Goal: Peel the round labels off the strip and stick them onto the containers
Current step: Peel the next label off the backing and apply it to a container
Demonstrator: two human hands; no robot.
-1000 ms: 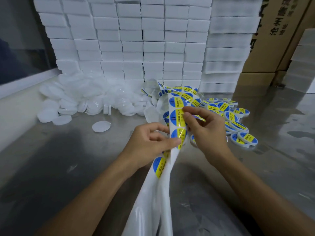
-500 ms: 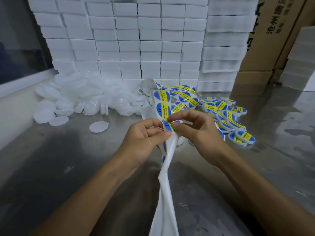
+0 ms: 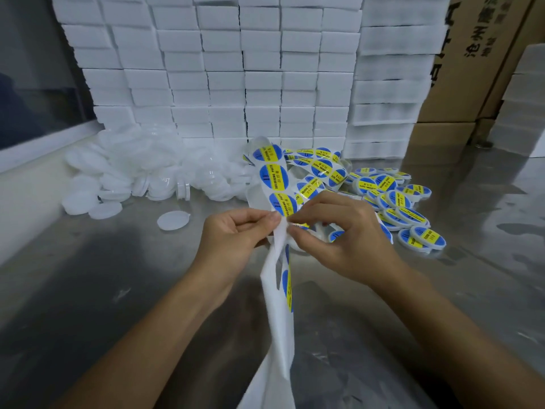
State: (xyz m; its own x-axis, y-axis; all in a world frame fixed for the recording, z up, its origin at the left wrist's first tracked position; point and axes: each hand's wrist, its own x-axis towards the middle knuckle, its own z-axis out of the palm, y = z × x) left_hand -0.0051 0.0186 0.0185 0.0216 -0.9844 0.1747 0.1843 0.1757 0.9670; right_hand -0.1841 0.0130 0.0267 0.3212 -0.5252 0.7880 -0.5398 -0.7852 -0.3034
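Where glossy strip [image 3: 272, 184] curls upward, left hand [image 3: 233, 240] grip pinches white backing; right hand [image 3: 342, 234] grip pinches round blue-yellow label [image 3: 298, 225]. Labelled containers [image 3: 407, 215] heaped on brushed-metal tabletop [image 3: 88, 290].

left hand [image 3: 233, 240] – pinches strip [image 3: 272, 184] | right hand [image 3: 345, 240] – pinches label [image 3: 298, 225]

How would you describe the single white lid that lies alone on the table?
Start at the heap of white lids on the table's left side. Nearer the person lies one flat round lid, apart from the heap and left of the left hand.
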